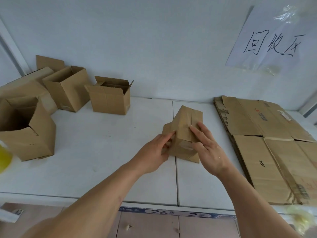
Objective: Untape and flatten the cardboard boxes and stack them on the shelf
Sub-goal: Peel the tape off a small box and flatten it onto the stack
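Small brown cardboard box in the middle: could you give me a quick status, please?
Left hand grips small brown cardboard box; right hand presses it flat-fingered. Box half collapsed. Flattened cardboard stack right, nothing between.

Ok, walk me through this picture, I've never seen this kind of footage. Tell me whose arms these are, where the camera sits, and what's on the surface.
There is no robot here. The single picture comes from a camera worn on a person's head, looking down at their own bare hands. The left hand pinches the side of a small, partly collapsed cardboard box, and the right hand presses flat on it. All of it rests on a white shelf. At left stand four open boxes, not yet flattened. At right lies a stack of flattened cardboard. A handwritten paper sign hangs on the wall.
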The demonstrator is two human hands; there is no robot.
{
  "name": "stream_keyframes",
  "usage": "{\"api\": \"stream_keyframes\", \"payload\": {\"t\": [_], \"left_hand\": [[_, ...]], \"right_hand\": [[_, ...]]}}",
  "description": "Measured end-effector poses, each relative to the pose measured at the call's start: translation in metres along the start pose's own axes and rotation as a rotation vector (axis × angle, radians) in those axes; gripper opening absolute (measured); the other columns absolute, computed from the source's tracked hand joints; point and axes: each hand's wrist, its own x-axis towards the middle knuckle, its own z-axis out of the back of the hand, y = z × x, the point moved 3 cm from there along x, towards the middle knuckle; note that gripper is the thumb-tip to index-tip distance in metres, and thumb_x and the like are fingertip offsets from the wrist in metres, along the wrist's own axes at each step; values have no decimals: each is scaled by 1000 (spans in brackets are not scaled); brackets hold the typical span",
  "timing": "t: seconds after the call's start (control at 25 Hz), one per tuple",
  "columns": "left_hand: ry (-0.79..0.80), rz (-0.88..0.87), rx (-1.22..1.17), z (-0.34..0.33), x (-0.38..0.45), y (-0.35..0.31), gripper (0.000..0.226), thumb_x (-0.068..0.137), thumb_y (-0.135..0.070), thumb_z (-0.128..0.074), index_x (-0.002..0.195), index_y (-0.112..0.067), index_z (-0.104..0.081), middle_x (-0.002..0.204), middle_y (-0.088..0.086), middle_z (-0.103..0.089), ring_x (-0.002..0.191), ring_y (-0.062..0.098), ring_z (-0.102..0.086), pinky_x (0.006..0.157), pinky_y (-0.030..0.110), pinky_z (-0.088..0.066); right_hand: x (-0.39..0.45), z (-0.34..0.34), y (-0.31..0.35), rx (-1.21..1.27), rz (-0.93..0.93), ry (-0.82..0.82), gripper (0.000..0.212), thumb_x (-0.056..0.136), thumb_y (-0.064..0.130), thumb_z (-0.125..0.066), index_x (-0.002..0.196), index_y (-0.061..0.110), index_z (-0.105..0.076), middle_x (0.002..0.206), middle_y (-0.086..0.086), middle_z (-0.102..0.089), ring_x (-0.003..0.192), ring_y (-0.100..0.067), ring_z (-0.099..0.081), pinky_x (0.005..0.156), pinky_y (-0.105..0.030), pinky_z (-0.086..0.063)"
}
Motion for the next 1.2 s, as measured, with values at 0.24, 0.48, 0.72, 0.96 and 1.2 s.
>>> {"api": "stream_keyframes", "payload": {"t": [0.24,0.48,0.72,0.96,1.2], "left_hand": [[-127,-54,-116,17,-2,-11,51,94,-27,-61,139,-43,-44,103,-20,-51,98,-3,-51,83,8,-38],[-243,43,-483,28,-5,-22,29,88,-53,-49,116,-50,-57,124,-29,-49,119,-10,-44,95,12,-33],[-159,100,-428,13,-2,-21,48,96,-60,-26,136,-44,-46,150,-30,-25,127,-25,-22,107,10,-20],[-156,170,-498,10,-5,-15,63,89,-76,-20,140,-45,-41,146,-26,-37,131,-10,-33,116,28,-24],[-57,72,-302,52,-11,-44,79,74,-75,-47,145,-46,-29,142,-28,-37,124,-9,-39,98,15,-32]], "right_hand": [[6,7,1,255,-35,-3,50,91,38,-47,140,37,-48,150,25,-34,125,4,-43,100,-22,-43],[4,4,17,344,17,-7,26,99,31,-53,120,44,-59,136,25,-48,96,6,-56,76,-13,-43],[-2,-10,19,343,2,108,35,91,35,-60,125,42,-60,144,29,-39,118,6,-50,102,-24,-43],[-4,-15,23,156,20,180,56,87,22,-70,132,45,-46,148,32,-20,89,-5,-58,90,-21,-49],[3,4,35,662,-143,-57,22,94,23,-63,115,20,-67,82,-2,-69,70,-17,-64,83,-43,-56]]}}
